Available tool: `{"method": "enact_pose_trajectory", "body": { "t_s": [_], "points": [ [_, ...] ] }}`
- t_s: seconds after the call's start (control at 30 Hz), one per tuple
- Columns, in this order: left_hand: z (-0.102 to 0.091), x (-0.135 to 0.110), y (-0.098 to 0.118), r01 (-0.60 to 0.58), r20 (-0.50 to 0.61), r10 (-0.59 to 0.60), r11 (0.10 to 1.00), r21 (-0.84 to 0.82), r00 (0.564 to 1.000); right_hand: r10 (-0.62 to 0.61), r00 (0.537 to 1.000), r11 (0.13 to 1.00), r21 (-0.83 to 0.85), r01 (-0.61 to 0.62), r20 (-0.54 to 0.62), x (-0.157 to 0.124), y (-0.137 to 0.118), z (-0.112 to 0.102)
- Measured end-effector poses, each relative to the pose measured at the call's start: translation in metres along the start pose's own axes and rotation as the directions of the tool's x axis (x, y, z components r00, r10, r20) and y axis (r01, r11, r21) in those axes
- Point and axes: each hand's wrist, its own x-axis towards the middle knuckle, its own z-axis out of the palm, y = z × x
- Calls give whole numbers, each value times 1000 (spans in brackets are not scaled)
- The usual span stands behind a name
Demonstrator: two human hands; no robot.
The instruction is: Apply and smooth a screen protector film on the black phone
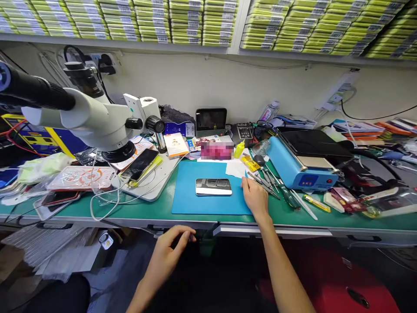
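A phone (213, 187) with a shiny, mirror-like surface lies flat on the blue mat (185, 204), between and beyond my hands. Over the mat's right edge, my right hand (256, 199) has its fingers closed together. A small blue pointed piece (246, 174) sticks out at its fingertips; its exact kind cannot be made out. Several tweezers (265, 184) lie just beyond that hand. In front of the desk edge hangs my left hand (172, 248), fingers loosely bent, a gap between thumb and forefinger, nothing held.
A microscope (87, 113) overhangs the left side, above phones and boxes. At right stands a blue heating machine (299, 167) with a black panel on top. A yellow bottle (239, 149) and a screwdriver (289, 196) are nearby. Packed shelves (208, 42) run above.
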Motion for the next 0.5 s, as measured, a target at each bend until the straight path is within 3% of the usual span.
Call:
{"method": "enact_pose_trajectory", "body": {
  "t_s": [0.17,0.33,0.5],
  "points": [
    [-9,67,14,-129,-124,159,967,221,979,-40,999,991,126,41,-11,6,10,-1],
    [0,139,12,-199,-28,227,900,389,973,-42,999,956,289,44,-14,12,25,-3],
    [4,161,7,-236,46,242,853,466,969,-16,997,926,374,44,-80,61,22,-18]
  ]
}}
